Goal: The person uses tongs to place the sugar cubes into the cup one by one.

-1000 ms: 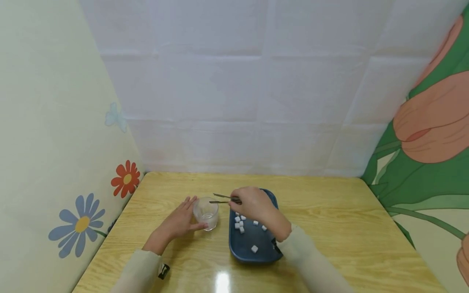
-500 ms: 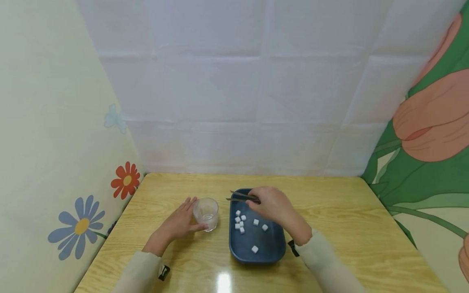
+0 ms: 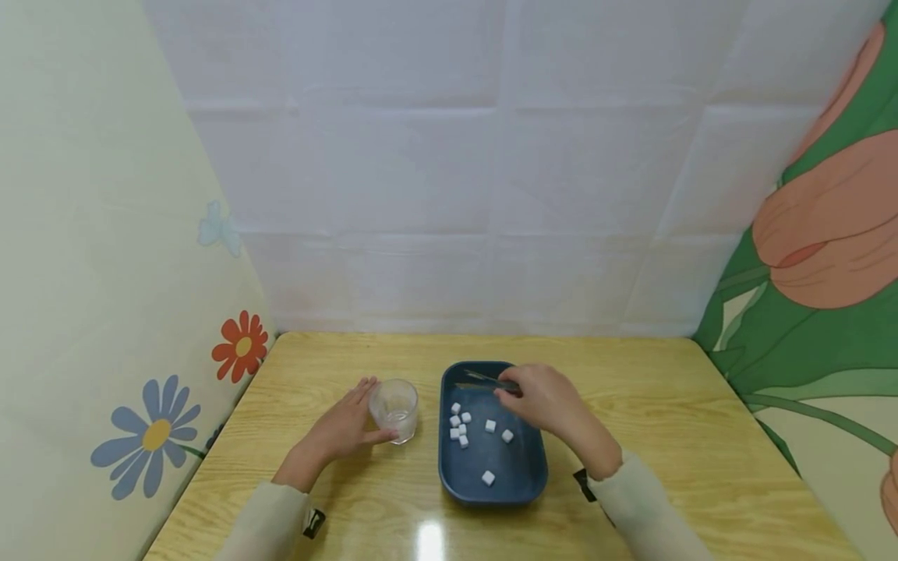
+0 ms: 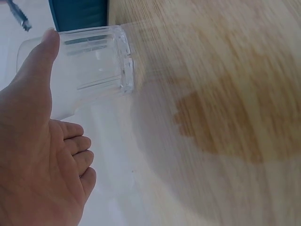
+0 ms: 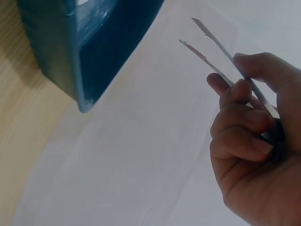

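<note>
My left hand (image 3: 344, 425) stands around the near-left side of a clear drinking glass (image 3: 398, 405), fingers fairly straight behind it and thumb across its front. In the left wrist view the thumb lies against the glass (image 4: 94, 61). My right hand (image 3: 543, 396) holds metal tongs (image 3: 487, 380) over the far end of a dark blue tray (image 3: 491, 492). The tongs (image 5: 218, 52) have serrated tips that stand apart with nothing between them. Several small white cubes lie in the tray, most clustered at its left side, and one cube (image 3: 488, 478) near the front.
A wood-grain table (image 3: 631, 436) carries everything. White cloth (image 3: 449, 195) hangs behind it, with flower-printed panels at the left (image 3: 140, 312) and right (image 3: 828, 234). The tray's raised rim stands just right of the glass.
My right hand has moved rightward with the tongs, away from above the glass to over the tray's far end. The left hand and glass have stayed in place.
</note>
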A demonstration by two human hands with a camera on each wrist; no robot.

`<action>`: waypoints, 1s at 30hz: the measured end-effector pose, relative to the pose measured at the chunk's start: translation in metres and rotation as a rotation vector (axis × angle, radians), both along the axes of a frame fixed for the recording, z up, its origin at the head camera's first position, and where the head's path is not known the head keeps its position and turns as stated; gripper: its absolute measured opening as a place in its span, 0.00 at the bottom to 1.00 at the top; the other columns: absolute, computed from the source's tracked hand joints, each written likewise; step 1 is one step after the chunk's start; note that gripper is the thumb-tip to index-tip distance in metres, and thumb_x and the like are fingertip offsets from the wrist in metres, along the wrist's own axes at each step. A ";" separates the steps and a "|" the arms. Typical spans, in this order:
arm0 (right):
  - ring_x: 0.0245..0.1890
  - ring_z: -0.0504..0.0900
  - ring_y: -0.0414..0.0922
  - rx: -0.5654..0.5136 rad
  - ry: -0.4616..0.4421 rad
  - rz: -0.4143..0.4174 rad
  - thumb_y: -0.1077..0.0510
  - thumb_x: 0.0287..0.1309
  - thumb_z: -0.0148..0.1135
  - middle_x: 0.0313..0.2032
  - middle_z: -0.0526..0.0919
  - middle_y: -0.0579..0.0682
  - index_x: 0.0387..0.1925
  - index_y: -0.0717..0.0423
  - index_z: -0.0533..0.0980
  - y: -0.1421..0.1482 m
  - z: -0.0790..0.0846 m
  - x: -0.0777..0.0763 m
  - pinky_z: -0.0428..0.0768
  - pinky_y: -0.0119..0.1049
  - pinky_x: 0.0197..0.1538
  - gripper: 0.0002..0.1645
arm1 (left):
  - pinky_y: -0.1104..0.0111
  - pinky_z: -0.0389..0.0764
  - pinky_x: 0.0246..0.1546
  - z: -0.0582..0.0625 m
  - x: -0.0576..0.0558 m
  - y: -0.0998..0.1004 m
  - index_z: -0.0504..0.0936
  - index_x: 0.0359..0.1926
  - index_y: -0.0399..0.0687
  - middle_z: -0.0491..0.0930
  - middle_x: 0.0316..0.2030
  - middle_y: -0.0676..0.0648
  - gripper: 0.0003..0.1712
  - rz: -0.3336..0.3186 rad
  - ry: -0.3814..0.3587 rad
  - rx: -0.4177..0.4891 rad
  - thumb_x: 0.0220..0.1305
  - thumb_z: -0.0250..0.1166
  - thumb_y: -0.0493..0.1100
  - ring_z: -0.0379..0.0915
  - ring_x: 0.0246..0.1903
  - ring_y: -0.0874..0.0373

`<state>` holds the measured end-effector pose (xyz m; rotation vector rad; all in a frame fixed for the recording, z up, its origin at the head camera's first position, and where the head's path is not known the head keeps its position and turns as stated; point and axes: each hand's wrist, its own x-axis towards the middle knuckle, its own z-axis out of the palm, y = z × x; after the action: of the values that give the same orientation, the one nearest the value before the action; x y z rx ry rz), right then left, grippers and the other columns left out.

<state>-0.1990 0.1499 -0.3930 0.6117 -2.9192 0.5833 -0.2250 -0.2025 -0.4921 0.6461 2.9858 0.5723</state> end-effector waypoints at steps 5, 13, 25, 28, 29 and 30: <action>0.31 0.83 0.40 0.016 0.001 -0.021 0.52 0.63 0.69 0.37 0.88 0.48 0.44 0.54 0.87 0.009 -0.007 0.002 0.82 0.37 0.33 0.12 | 0.46 0.60 0.73 0.001 0.000 0.000 0.58 0.76 0.33 0.57 0.75 0.32 0.61 0.000 -0.001 -0.002 0.58 0.67 0.72 0.49 0.76 0.38; 0.29 0.81 0.39 0.009 -0.013 -0.032 0.52 0.62 0.70 0.35 0.88 0.46 0.42 0.54 0.87 0.021 -0.013 0.003 0.81 0.37 0.32 0.11 | 0.46 0.60 0.73 0.001 0.000 0.000 0.58 0.76 0.33 0.57 0.75 0.32 0.61 -0.005 0.008 -0.010 0.58 0.67 0.72 0.50 0.76 0.38; 0.29 0.82 0.38 0.016 -0.062 -0.059 0.54 0.61 0.70 0.35 0.88 0.47 0.42 0.56 0.86 0.029 -0.024 0.007 0.82 0.37 0.33 0.11 | 0.46 0.60 0.73 0.002 0.001 0.001 0.58 0.76 0.33 0.57 0.75 0.32 0.61 -0.004 -0.002 -0.004 0.58 0.67 0.72 0.50 0.76 0.38; 0.29 0.82 0.38 0.029 -0.076 -0.059 0.55 0.61 0.70 0.35 0.88 0.48 0.43 0.57 0.86 0.030 -0.027 0.008 0.82 0.37 0.33 0.12 | 0.46 0.60 0.73 0.003 0.001 0.001 0.59 0.75 0.33 0.57 0.75 0.32 0.61 -0.002 -0.005 -0.002 0.58 0.67 0.72 0.50 0.76 0.38; 0.30 0.83 0.39 0.032 -0.081 -0.058 0.55 0.61 0.70 0.36 0.88 0.48 0.43 0.57 0.86 0.030 -0.028 0.009 0.82 0.37 0.33 0.12 | 0.46 0.60 0.73 0.003 0.002 0.001 0.59 0.75 0.32 0.57 0.75 0.32 0.61 -0.002 -0.006 0.000 0.58 0.67 0.72 0.50 0.76 0.37; 0.30 0.83 0.39 0.036 -0.085 -0.058 0.55 0.61 0.70 0.36 0.88 0.48 0.43 0.57 0.86 0.031 -0.029 0.009 0.83 0.38 0.33 0.12 | 0.46 0.60 0.73 0.004 0.002 0.001 0.59 0.75 0.32 0.56 0.75 0.32 0.61 -0.002 -0.007 0.001 0.58 0.67 0.72 0.50 0.76 0.37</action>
<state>-0.1897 0.1805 -0.4217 0.5170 -3.0211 0.5653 -0.2232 -0.2017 -0.4886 0.6456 2.9781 0.5748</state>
